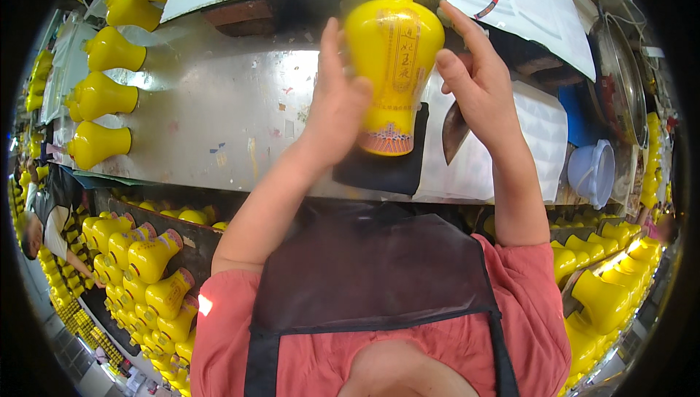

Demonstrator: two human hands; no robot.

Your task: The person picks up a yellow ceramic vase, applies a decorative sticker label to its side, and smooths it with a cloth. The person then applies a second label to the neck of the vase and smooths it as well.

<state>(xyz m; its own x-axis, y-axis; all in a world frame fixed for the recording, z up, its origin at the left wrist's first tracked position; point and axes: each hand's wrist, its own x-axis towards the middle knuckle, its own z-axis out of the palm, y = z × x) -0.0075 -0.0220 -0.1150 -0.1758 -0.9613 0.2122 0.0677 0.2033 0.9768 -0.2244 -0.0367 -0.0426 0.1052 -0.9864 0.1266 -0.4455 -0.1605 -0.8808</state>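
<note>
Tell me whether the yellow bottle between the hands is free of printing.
No, the yellow bottle bears a framed column of characters and a patterned band.

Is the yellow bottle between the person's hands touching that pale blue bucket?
Apart: the head view shows the yellow bottle left of the pale blue bucket, with white sheeting visible between them.

There is one yellow bottle (394,54) at upper centre. Five yellow vessels (109,96) can be counted in the column at upper left. Near centre are one black mat (383,172) and one dark blade (453,134); at right, one pale bucket (592,172). The yellow crowds at lower left (149,258) and lower right (601,298) overlap too much to count.
</note>
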